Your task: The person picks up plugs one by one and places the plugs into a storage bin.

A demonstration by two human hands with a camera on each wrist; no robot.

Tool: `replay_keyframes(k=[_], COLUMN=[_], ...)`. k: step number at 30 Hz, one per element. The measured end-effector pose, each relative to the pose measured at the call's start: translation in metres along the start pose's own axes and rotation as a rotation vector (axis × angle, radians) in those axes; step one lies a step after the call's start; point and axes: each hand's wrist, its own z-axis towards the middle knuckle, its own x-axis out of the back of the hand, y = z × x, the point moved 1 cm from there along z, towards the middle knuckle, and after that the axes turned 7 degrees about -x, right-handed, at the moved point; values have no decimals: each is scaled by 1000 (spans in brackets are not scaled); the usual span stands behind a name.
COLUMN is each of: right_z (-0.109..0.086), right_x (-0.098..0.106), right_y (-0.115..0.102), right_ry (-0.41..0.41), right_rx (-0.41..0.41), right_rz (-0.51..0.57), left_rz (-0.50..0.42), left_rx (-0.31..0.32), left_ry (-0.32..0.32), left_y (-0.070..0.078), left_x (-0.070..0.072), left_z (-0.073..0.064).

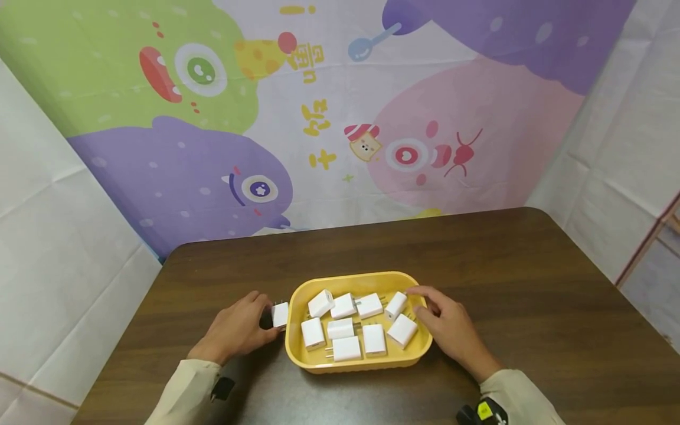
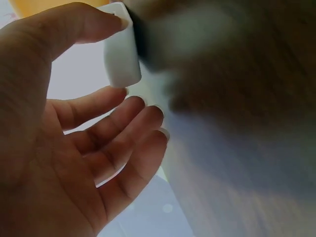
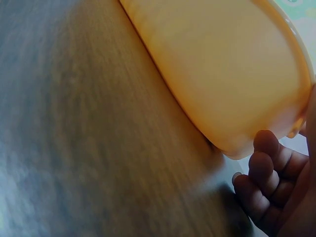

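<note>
My left hand (image 1: 239, 327) is at the left end of a yellow plastic basket (image 1: 350, 367). It pinches a white USB wall charger (image 1: 280, 314) between thumb and index finger, just outside the rim. The left wrist view shows the thumb on the upper end of this charger (image 2: 122, 59); the other fingers are loosely bent below. My right hand (image 1: 451, 330) grips the basket's right end, thumb and index finger over the rim. In the right wrist view its other fingers (image 3: 264, 173) curl against the outer wall. Several more white chargers (image 1: 346, 348) lie in the basket.
A dark brown wooden table (image 1: 478, 254) carries the basket. Behind it hangs a cloth (image 1: 329, 195) printed with cartoon monsters. White sheets (image 1: 69, 236) stand at both sides.
</note>
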Motion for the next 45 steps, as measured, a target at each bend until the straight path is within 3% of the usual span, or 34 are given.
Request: replay_keyframes(k=[8, 22, 35, 45], right_z=[1, 0, 0, 0], right_x=[1, 0, 0, 0], right_y=[-1, -2, -2, 0], right_ry=[1, -3, -3, 7], right_rx=[4, -5, -12, 5], right_rz=[0, -1, -8, -6], left_rz=[1, -53, -54, -33], left_rx=[11, 34, -74, -99], left_ry=[54, 141, 281, 301], left_y=[-7, -6, 2, 10], left_x=[-2, 0, 9, 13], left_z=[-6, -7, -6, -6])
